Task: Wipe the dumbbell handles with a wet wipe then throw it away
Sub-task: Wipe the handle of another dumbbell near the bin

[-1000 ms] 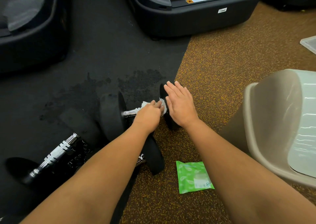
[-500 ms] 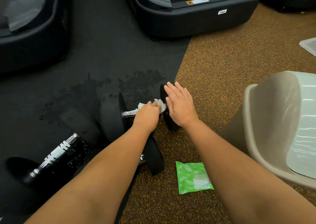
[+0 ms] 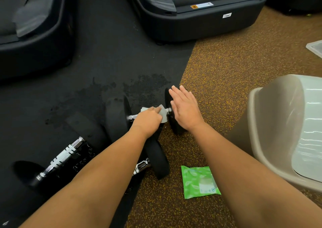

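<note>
Nearest, flat on the speckled floor: a green wipe pack (image 3: 200, 182), open or sealed impossible to tell, contents unseen. Left of it, on the black mat (image 3: 104, 62), a near dumbbell (image 3: 64, 156) with its chrome handle bare, touched by neither hand; a second chrome handle (image 3: 142, 166) just showing beside a black plate under the left forearm. Wiped or not, impossible to say for either. Farther out, the wiping itself: left hand (image 3: 148, 120) curled round the wet wipe (image 3: 163, 113) and, through it, round the bar of the far dumbbell (image 3: 116, 121), close to its right end; right hand (image 3: 185, 111) flat, fingers straight and together, pressed against the outer face of that dumbbell's right plate (image 3: 174, 126) — apparently to steady it. Looks mid-task: one handle under the wipe, perhaps two more to do, the throwing away not yet done. To the right, near the dumbbells but apart from them, a beige bin (image 3: 256, 123) lined with a pale bag — nothing visible inside the part in view, the rest cut off by the frame. Beyond, dark damp-looking patches on the mat, then black machine bases (image 3: 191, 22) along the far side, and at far right the corner of a clear tray or lid (image 3: 315, 47), contents hidden.
</note>
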Tool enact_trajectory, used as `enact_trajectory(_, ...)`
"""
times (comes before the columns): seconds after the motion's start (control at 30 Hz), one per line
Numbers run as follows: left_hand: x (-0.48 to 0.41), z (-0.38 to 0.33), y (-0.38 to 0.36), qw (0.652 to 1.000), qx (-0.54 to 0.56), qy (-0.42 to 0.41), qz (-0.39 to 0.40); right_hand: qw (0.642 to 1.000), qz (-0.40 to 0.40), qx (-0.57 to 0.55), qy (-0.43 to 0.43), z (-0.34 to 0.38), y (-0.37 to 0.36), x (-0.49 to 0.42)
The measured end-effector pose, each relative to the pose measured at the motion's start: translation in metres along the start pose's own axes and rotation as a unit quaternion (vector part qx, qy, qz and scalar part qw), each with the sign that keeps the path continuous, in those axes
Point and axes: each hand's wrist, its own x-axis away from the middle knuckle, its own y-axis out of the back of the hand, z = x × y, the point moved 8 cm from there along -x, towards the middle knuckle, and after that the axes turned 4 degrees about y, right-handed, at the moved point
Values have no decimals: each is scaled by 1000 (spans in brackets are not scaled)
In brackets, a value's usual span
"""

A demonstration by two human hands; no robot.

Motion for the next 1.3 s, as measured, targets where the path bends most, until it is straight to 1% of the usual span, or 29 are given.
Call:
enact_trajectory(0.3, 2, 11, 6, 999, -4, 43, -2, 1000, 26, -15, -7, 1, -1, 0)
enact_trajectory(0.53, 17, 26, 17, 996, 12, 84, 5, 998, 66, -17, -11, 4, 2, -3)
enact_trajectory(0.63, 24, 32, 25, 992, 71, 102, 8, 995, 97, -13, -15, 7, 4, -4)
enact_trajectory(0.7, 30, 38, 29, 980, 151, 129, 2, 991, 130, -4, -17, 8, 5, -6)
enact_trajectory(0.8, 36, 46, 41, 947, 278, 155, -47, 983, 181, -3, -24, 14, 10, -8)
enact_trajectory(0.9, 42, 47, 60, 924, 338, 151, -94, 973, 229, -2, -33, 20, 16, -4)
enact_trajectory(0.97, 47, 45, 73, 910, 370, 147, -117, 969, 244, -5, -38, 24, 22, -2)
enact_trajectory(1.1, 56, 41, 96, 871, 447, 140, -151, 963, 244, -86, -72, 33, 41, 6)
enact_trajectory(1.2, 65, 39, 116, 852, 474, 143, -172, 960, 179, -179, -116, 34, 59, 6)
enact_trajectory(1.23, 68, 39, 123, 846, 481, 145, -177, 952, 151, -227, -137, 34, 66, 7)
enact_trajectory(1.27, 71, 38, 131, 840, 489, 146, -184, 934, 125, -291, -164, 35, 73, 10)
enact_trajectory(1.3, 75, 36, 140, 836, 494, 144, -192, 904, 100, -367, -193, 37, 81, 14)
